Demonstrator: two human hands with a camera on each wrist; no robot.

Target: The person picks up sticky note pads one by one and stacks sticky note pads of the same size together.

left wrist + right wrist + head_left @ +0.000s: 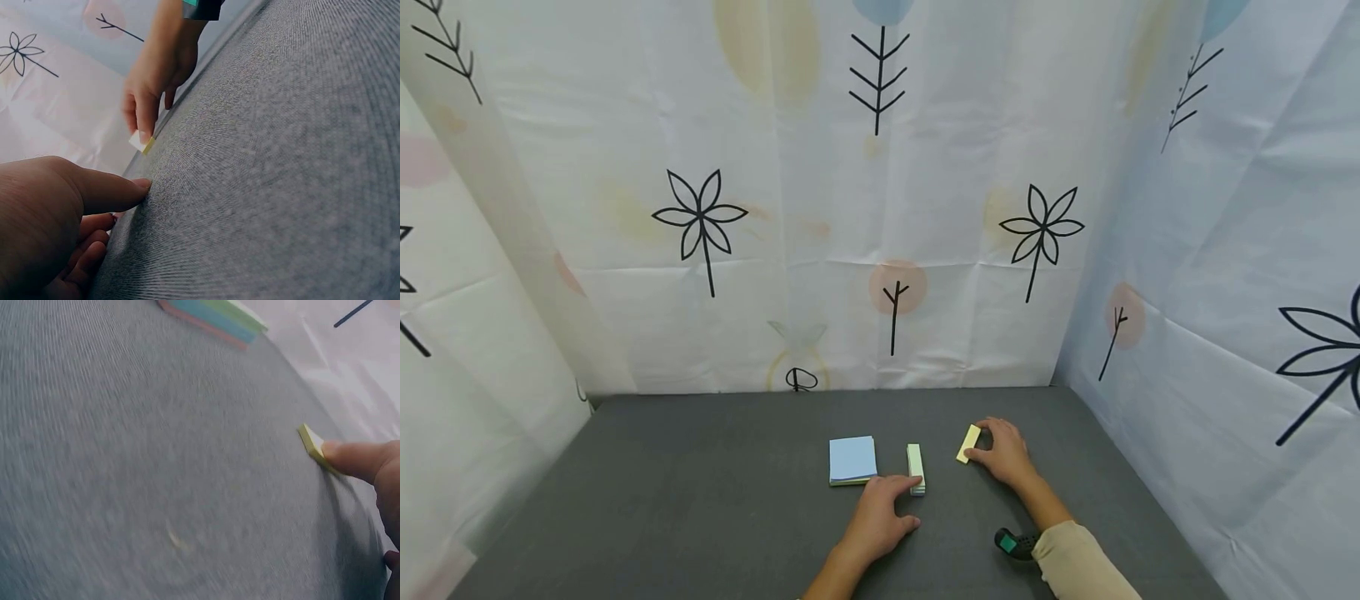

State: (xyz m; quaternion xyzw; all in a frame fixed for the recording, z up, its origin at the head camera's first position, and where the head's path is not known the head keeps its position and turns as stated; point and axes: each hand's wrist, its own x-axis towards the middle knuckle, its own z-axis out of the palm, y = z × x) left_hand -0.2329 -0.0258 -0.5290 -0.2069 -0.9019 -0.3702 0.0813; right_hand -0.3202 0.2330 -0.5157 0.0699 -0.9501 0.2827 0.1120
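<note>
Three sticky-note pads lie on the grey table (700, 500): a square blue pad (852, 460), a narrow pale-green pad (915, 468) and a small yellow pad (968, 443). My left hand (904, 488) rests on the table with its fingertips at the near end of the narrow pad; its thumb (112, 190) lies flat on the cloth. My right hand (991, 446) pinches the small yellow pad (142, 142) at its near end, thumb (356, 459) against its edge (311, 441). A layered pad (215, 315) in pink, blue and green shows at the top of the right wrist view.
Printed white curtains (880, 208) wall the table at the back and both sides. A dark device (1015, 543) sits on my right wrist above a beige sleeve (1078, 567). Bare grey cloth stretches to the left of the pads.
</note>
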